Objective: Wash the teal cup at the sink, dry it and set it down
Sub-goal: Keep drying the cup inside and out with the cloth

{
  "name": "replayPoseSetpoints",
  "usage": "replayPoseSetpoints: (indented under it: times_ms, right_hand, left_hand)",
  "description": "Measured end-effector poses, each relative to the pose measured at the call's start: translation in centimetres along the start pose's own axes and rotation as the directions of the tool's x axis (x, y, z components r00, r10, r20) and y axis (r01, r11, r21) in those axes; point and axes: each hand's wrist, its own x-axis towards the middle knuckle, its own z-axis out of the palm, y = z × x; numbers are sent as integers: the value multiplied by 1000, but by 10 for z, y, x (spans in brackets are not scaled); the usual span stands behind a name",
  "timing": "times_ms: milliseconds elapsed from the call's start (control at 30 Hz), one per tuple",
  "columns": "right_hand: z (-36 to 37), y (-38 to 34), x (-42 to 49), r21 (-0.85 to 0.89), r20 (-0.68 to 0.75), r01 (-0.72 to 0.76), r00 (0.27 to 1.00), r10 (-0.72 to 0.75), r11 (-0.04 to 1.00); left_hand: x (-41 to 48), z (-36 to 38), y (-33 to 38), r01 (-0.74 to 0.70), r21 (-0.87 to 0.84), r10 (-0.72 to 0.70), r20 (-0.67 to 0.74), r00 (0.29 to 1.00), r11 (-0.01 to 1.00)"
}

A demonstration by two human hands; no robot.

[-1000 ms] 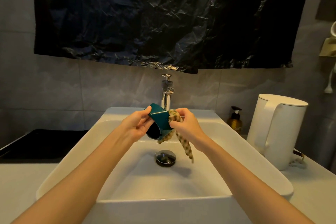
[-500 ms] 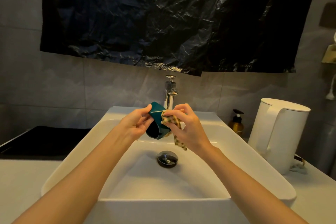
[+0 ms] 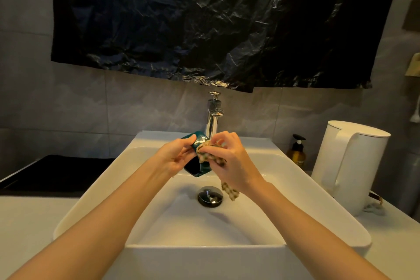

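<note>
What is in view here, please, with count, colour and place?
sink: one, white, centre
faucet: one, chrome, behind the sink
drain plug: one, dark metal, on the sink floor
teal cup: one, teal, held tilted over the sink
checked cloth: one, beige-brown, against the cup, tail hanging
pump bottle: one, amber with black pump, right of the sink
kettle: one, white, right of the bottle
plastic sheet: one, black, hung above the faucet
flat panel: one, black, left of the sink
left hand: one, grips the cup
right hand: one, holds the cloth on the cup
</note>
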Motion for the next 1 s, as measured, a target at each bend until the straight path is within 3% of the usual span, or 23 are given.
replayPoseSetpoints:
  times_ms: [133, 267, 467, 633, 833, 1000]
  right_hand:
    - [-1, -2, -1, -64, 67, 85, 995, -81, 994]
    - [3, -9, 5, -70, -6, 22, 1000, -22, 997]
    - [-3, -5, -2, -53, 83, 69, 994, -65, 996]
    - [3, -4, 3, -22, -2, -75, 997, 75, 997]
    - [0, -3, 8, 6, -18, -274, 961, 274, 962]
    - [-5, -5, -1, -19, 101, -54, 993, 55, 998]
  left_hand:
    - [1, -3, 1, -24, 13, 24, -25, 999, 1000]
    - [5, -2, -3, -61, 167, 59, 13, 998, 984]
    - [7, -4, -3, -69, 147, 69, 10, 998, 987]
    - [11, -5, -7, -128, 279, 115, 65, 991, 952]
    - [12, 0, -15, -115, 369, 55, 170, 984, 922]
    - [14, -5, -13, -74, 264, 51, 93, 994, 962]
